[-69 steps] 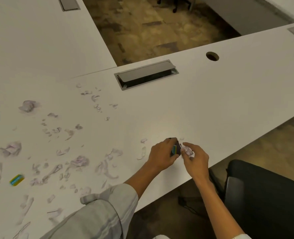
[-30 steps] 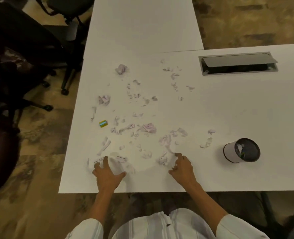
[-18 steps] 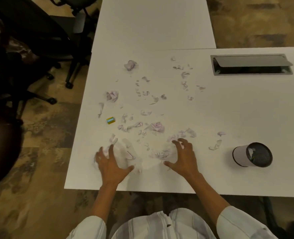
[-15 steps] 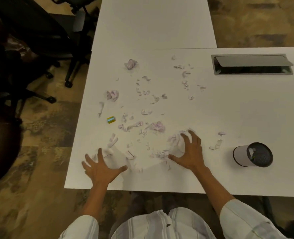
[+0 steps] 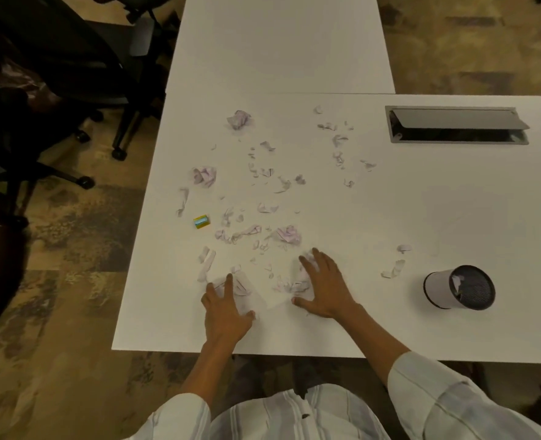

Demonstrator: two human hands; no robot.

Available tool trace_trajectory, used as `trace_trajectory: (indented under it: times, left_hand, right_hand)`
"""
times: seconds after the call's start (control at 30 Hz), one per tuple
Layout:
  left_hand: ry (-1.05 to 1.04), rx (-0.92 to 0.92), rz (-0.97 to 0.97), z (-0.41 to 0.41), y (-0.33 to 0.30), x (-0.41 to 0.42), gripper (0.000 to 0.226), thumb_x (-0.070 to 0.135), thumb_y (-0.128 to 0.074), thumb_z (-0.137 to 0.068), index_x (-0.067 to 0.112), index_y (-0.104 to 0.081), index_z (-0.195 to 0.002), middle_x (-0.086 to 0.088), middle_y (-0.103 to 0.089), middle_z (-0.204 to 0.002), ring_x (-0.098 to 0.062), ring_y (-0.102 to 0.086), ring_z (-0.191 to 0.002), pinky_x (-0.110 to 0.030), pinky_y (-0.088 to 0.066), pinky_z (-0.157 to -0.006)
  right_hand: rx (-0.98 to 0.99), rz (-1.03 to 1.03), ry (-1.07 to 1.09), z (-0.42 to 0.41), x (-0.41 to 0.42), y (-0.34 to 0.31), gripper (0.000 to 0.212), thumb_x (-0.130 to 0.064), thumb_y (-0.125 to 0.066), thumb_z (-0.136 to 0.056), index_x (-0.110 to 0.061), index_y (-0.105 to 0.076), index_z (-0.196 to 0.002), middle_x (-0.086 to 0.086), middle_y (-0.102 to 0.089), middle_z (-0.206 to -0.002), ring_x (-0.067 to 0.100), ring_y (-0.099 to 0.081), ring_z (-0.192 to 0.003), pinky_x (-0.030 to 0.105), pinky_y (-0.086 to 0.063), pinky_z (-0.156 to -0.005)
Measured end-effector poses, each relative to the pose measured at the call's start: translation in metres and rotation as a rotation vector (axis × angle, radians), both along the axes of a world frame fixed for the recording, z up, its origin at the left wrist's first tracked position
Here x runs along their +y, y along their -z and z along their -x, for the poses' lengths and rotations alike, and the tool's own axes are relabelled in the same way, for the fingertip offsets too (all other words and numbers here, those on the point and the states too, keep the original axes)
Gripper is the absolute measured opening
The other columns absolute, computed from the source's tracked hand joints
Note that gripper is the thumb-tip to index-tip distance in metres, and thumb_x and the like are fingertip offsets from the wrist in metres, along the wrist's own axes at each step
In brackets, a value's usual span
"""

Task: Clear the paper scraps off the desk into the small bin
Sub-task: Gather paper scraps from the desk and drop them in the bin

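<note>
Both the left hand [image 5: 228, 309] and right hand [image 5: 324, 289] lie flat with fingers spread on paper scraps [image 5: 282, 233] strewn over the counter [image 5: 421, 211], the small bin [image 5: 439, 289] standing well off to the right.

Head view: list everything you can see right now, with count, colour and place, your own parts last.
white L-shaped desk: one, white, fills the middle of the view
small torn paper scraps: many, pale lilac-white, strewn over the desk's left half
crumpled paper balls: three, pale lilac, far left, mid left and centre
small yellow-and-blue block: one, left of the scraps near the desk edge
small round white bin with dark mesh inside: one, tilted on the desk at right, some paper inside
grey cable hatch: one, open, far right of the desk
black office chairs: at least two, on the floor at left
left hand: flat on scraps near the front edge
right hand: fingers spread over scraps
</note>
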State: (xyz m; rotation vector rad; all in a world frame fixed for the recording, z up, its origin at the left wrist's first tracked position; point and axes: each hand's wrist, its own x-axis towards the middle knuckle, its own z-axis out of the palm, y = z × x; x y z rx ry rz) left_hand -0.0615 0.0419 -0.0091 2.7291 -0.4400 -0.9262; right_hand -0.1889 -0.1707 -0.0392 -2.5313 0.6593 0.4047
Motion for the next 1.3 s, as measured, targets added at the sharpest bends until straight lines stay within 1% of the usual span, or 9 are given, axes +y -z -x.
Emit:
trace_trajectory:
  times: [0.1,0.2,0.33,0.5,0.67,0.77,0.97,1.07,1.3]
  left_hand:
    - [0.104,-0.070,-0.006,0.009,0.002,-0.006,0.077,0.035,-0.065,-0.088,0.033,-0.019,-0.150,-0.009,-0.011,-0.159,-0.030,-0.018,-0.145,-0.041,-0.042,-0.107]
    - [0.096,-0.098,0.061,0.013,0.004,-0.006,0.059,0.029,-0.060,-0.092,0.026,-0.034,-0.146,-0.009,-0.029,-0.153,-0.026,-0.038,-0.137,-0.034,-0.044,-0.106]
    - [0.241,-0.129,0.079,0.008,0.007,-0.005,0.034,0.022,-0.050,-0.098,0.017,-0.049,-0.131,-0.008,-0.051,-0.133,-0.024,-0.058,-0.112,-0.031,-0.049,-0.095]
    - [0.256,-0.154,0.142,-0.001,0.010,-0.016,0.026,0.010,-0.051,-0.096,0.011,-0.062,-0.119,-0.008,-0.063,-0.116,-0.017,-0.059,-0.095,-0.016,-0.044,-0.080]
    - [0.229,-0.124,0.324,0.006,-0.020,-0.064,0.021,0.012,-0.061,-0.091,0.005,-0.072,-0.109,-0.013,-0.070,-0.108,-0.027,-0.067,-0.096,-0.024,-0.050,-0.086]
    - [0.299,-0.120,0.461,0.023,-0.045,-0.104,0.019,0.015,-0.065,-0.089,0.005,-0.075,-0.101,-0.014,-0.073,-0.099,-0.026,-0.069,-0.086,-0.026,-0.053,-0.080]
    - [0.429,0.026,0.683,0.085,-0.081,-0.195,0.014,0.007,-0.068,-0.085,0.007,-0.077,-0.096,-0.011,-0.076,-0.093,-0.022,-0.071,-0.082,-0.021,-0.052,-0.079]
    - [0.516,0.116,0.726,0.127,-0.088,-0.241,0.013,0.007,-0.067,-0.085,0.007,-0.077,-0.094,-0.009,-0.077,-0.093,-0.019,-0.071,-0.081,-0.016,-0.049,-0.079]
    - [0.656,0.272,0.601,0.202,-0.083,-0.319,0.023,0.010,-0.060,-0.090,0.005,-0.073,-0.108,-0.016,-0.072,-0.109,-0.027,-0.068,-0.098,-0.033,-0.053,-0.092]
  right_hand:
    - [-0.023,0.076,-0.066,0.000,0.021,0.001,0.072,-0.045,-0.059,-0.087,-0.029,-0.027,-0.149,0.007,-0.014,-0.161,0.031,-0.019,-0.144,0.048,-0.032,-0.113]
    - [-0.038,0.132,-0.126,-0.003,0.033,-0.002,0.054,-0.017,-0.061,-0.089,-0.023,-0.044,-0.140,0.010,-0.032,-0.154,0.034,-0.036,-0.133,0.044,-0.051,-0.092]
    - [-0.035,0.162,-0.216,-0.004,0.030,-0.003,0.043,0.004,-0.054,-0.088,-0.010,-0.055,-0.128,0.011,-0.047,-0.141,0.031,-0.045,-0.124,0.041,-0.056,-0.072]
    - [-0.142,0.129,-0.099,-0.010,0.019,-0.002,0.024,-0.001,-0.051,-0.092,-0.008,-0.068,-0.107,0.004,-0.066,-0.114,0.026,-0.053,-0.108,0.032,-0.044,-0.064]
    - [-0.419,-0.060,0.368,-0.004,0.010,-0.027,0.021,0.001,-0.061,-0.086,-0.010,-0.077,-0.092,0.005,-0.076,-0.098,0.021,-0.068,-0.091,0.023,-0.052,-0.077]
    - [-0.542,-0.128,0.622,0.014,-0.005,-0.056,0.017,-0.002,-0.067,-0.086,-0.010,-0.077,-0.098,0.004,-0.076,-0.094,0.008,-0.067,-0.082,0.001,-0.042,-0.080]
    - [-0.672,-0.019,0.992,0.090,-0.061,-0.110,0.015,-0.010,-0.071,-0.086,-0.006,-0.076,-0.099,0.007,-0.075,-0.090,0.007,-0.064,-0.076,-0.004,-0.042,-0.071]
    - [-0.638,0.072,1.136,0.138,-0.093,-0.125,0.016,-0.014,-0.071,-0.086,-0.008,-0.076,-0.100,0.007,-0.075,-0.094,0.009,-0.064,-0.082,-0.003,-0.040,-0.074]
    - [-0.488,0.094,1.172,0.199,-0.133,-0.121,0.014,-0.018,-0.067,-0.088,-0.011,-0.077,-0.096,0.008,-0.076,-0.083,0.009,-0.061,-0.066,-0.003,-0.037,-0.062]
